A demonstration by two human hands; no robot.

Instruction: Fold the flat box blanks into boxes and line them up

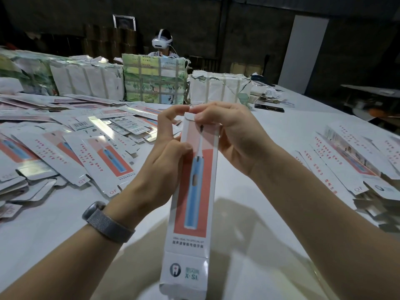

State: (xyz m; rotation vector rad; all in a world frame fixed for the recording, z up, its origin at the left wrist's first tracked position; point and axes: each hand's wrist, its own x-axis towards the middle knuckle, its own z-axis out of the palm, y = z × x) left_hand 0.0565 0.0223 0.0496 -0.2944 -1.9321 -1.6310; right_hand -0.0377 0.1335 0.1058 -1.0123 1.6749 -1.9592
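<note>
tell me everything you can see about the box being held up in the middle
The box is a long, narrow carton of glossy white card, its front printed with a coral panel and a blue electric toothbrush. It is held above the white table, lengthwise away from the person. Its near end flap hangs open, showing a tooth logo and small lettering. The left hand grips its left edge, thumb on the front. The right hand pinches the small white tab at the far end, which both hands' fingertips meet.
</note>
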